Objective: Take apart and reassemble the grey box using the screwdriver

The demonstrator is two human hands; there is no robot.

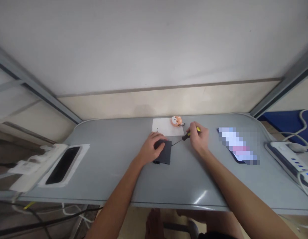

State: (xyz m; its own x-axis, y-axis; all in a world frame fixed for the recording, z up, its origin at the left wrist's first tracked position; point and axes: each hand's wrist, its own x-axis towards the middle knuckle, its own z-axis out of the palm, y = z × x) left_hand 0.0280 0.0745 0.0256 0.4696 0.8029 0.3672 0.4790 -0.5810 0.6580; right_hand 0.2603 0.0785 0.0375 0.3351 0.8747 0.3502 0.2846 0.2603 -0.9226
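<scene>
On the grey table (106,159) lies a flat, dark rectangular object (165,154) whose exact kind I cannot make out. My left hand (152,147) grips it by its left side, thumb on top. A screwdriver (186,136) with a black and yellow handle is held in my right hand (199,136), fingers closed around the handle. Its thin metal shaft points left, and the tip is at the right edge of the dark object. Just behind both hands, a white sheet (161,126) carries a small orange and white animal-faced item (176,121).
To the right lies a phone (235,146) with a lit, blurred screen, beside a power strip (290,162) with cables. At the left, a black-screened phone (63,166) rests on white paper next to another power strip (39,169). A wall (154,103) borders the table's back.
</scene>
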